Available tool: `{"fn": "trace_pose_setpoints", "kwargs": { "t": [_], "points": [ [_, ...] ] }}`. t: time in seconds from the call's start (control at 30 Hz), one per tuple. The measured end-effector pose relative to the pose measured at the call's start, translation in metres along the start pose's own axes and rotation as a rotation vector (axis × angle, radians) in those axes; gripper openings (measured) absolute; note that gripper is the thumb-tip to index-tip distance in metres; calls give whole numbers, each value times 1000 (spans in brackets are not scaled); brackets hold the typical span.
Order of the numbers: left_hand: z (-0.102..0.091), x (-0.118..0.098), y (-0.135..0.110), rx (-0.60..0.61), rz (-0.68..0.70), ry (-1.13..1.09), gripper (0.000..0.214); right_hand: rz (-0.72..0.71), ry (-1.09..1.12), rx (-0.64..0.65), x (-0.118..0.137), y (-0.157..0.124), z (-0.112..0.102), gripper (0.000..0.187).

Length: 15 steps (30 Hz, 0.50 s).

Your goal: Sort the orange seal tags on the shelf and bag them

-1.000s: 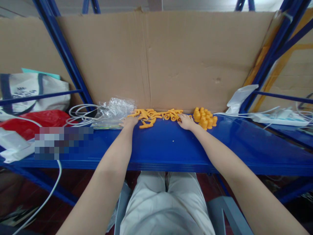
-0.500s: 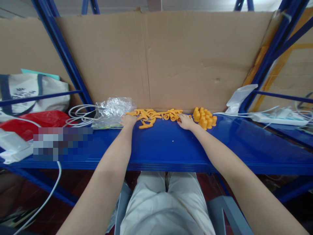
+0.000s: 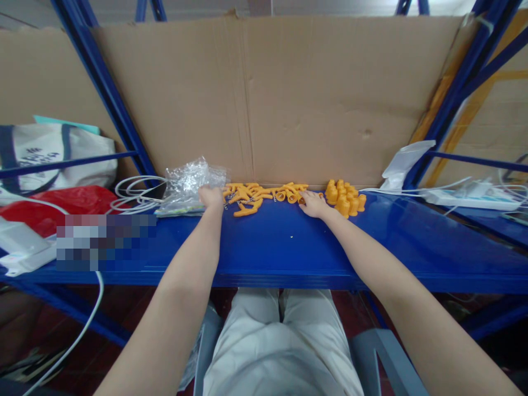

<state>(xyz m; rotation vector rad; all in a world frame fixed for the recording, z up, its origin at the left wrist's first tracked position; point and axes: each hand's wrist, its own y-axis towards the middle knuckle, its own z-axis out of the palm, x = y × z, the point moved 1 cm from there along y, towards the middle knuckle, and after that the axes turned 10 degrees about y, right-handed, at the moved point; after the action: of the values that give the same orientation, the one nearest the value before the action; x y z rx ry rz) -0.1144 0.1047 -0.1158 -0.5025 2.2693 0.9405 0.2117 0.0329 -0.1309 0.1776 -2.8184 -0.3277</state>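
A heap of orange plastic pieces with small metal chains (image 3: 259, 195) lies at the back of the blue shelf (image 3: 289, 242), against the cardboard wall. My left hand (image 3: 211, 197) is at the heap's left end, fingers curled on a chained orange piece, right next to a crumpled clear plastic bag (image 3: 190, 182). My right hand (image 3: 313, 203) rests on the shelf at the heap's right end, fingers bent on a small orange piece. Several orange cone-shaped caps (image 3: 344, 199) stand clustered just right of that hand.
A cardboard sheet (image 3: 297, 99) closes the back of the shelf. White cable coils (image 3: 134, 193), a red bag (image 3: 61, 201) and a white tote (image 3: 49, 154) sit to the left. A white power strip (image 3: 466, 199) with cables and a white packet (image 3: 406, 160) lie to the right.
My left hand has slid back and slightly left, from the front of the heap up to the edge of the plastic bag, and its fingers have curled. My right hand has stayed put.
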Motion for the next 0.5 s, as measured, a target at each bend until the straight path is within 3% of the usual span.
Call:
{"fn": "trace_pose_setpoints", "kwargs": {
  "t": [0.1, 0.2, 0.4, 0.5],
  "points": [
    [0, -7, -3, -80, -53, -127, 54, -20, 1, -20, 2, -2, -1, 61],
    [-1, -19, -8, -93, 87, -242, 53, -56, -4, -30, 5, -3, -1, 60],
    [-4, -51, -35, 54, 503, -117, 49, -86, 3, -59, 7, -1, 3, 48],
    [-5, -67, -52, 197, 643, -55, 46, -88, -6, -97, 8, 0, 6, 44]
  ]
}}
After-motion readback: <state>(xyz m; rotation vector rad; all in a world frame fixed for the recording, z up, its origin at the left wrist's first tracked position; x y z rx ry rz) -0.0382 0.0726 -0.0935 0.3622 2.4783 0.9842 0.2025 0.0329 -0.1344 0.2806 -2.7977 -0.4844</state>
